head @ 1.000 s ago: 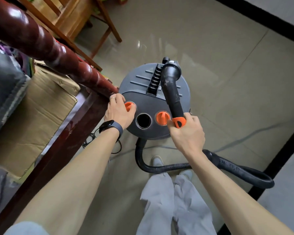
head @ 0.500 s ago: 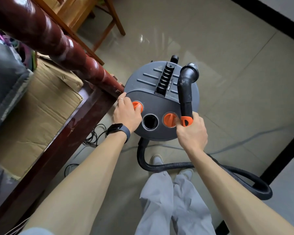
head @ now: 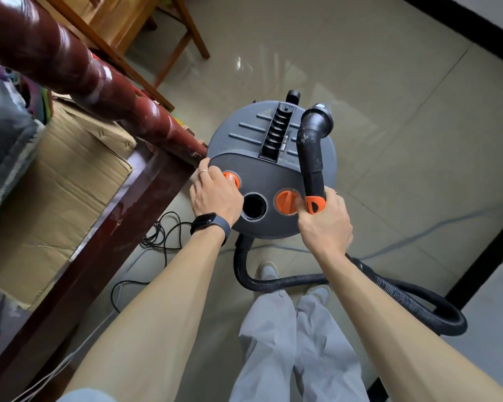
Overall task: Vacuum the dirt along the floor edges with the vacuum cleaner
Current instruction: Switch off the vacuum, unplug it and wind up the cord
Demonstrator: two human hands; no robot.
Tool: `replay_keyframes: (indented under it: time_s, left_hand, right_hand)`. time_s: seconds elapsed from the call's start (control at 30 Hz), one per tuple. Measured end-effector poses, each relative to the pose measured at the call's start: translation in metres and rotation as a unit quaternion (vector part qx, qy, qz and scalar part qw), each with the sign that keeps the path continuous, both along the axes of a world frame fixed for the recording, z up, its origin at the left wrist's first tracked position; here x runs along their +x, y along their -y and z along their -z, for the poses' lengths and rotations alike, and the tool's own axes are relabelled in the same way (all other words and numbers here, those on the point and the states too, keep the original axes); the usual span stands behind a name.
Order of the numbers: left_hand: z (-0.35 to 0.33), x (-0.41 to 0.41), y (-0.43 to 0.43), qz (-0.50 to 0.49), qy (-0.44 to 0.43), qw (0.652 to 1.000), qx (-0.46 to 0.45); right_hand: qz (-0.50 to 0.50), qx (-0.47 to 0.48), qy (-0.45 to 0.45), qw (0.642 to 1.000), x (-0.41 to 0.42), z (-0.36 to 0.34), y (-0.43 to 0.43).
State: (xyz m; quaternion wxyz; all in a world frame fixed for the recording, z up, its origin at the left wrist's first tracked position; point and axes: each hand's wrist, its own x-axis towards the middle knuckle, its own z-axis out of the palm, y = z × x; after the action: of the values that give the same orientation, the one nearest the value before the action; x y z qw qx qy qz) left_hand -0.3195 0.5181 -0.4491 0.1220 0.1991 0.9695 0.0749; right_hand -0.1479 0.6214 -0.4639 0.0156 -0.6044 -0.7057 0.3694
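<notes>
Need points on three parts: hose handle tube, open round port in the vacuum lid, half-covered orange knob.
hose handle tube (head: 312,158), head view, middle of the black rigid shaft.
open round port (head: 254,206), head view, its dark opening.
half-covered orange knob (head: 235,181), head view, its exposed orange edge.

Dark watch (head: 205,221), grey strap (head: 224,228), thin ring (head: 203,171), grey trousers (head: 269,346), pale shoes (head: 267,270)

Glossy tiled floor (head: 389,82), vacuum cleaner (head: 244,134), black hose (head: 404,294), cables (head: 160,233)
</notes>
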Motion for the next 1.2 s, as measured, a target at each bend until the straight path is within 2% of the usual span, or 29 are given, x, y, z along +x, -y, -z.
replay_keyframes:
  time_s: [0.3,0.5,0.6,0.7,0.87,0.93,1.07,1.2]
  left_hand:
    - [-0.002,0.023,-0.010,-0.060,0.036,0.996,0.050]
    - [-0.005,0.015,-0.006,-0.023,0.075,0.996,0.047]
    - [-0.014,0.008,0.000,-0.012,0.130,0.991,0.024]
    - [-0.025,-0.004,0.006,0.015,0.193,0.981,-0.009]
    - [-0.048,-0.019,0.004,-0.075,0.288,0.949,0.106]
    - [-0.051,-0.016,0.001,-0.084,0.307,0.943,0.094]
    - [-0.046,0.020,-0.007,-0.030,0.287,0.958,0.010]
    - [-0.044,0.020,-0.013,-0.073,0.237,0.966,0.071]
  right_hand:
    - [-0.038,0.003,0.009,0.999,0.013,-0.001,-0.026]
    - [-0.096,-0.017,0.040,0.994,0.010,-0.011,-0.041]
    - [-0.134,-0.057,0.066,0.987,0.019,-0.026,-0.053]
    - [-0.159,-0.058,0.090,0.981,0.045,-0.045,-0.062]
    - [-0.163,-0.054,0.071,0.983,0.081,-0.074,-0.064]
    - [-0.158,-0.055,0.057,0.984,0.086,-0.080,-0.064]
    - [-0.155,-0.086,0.032,0.984,0.078,-0.088,-0.062]
    - [-0.155,-0.101,0.027,0.982,0.060,-0.083,-0.064]
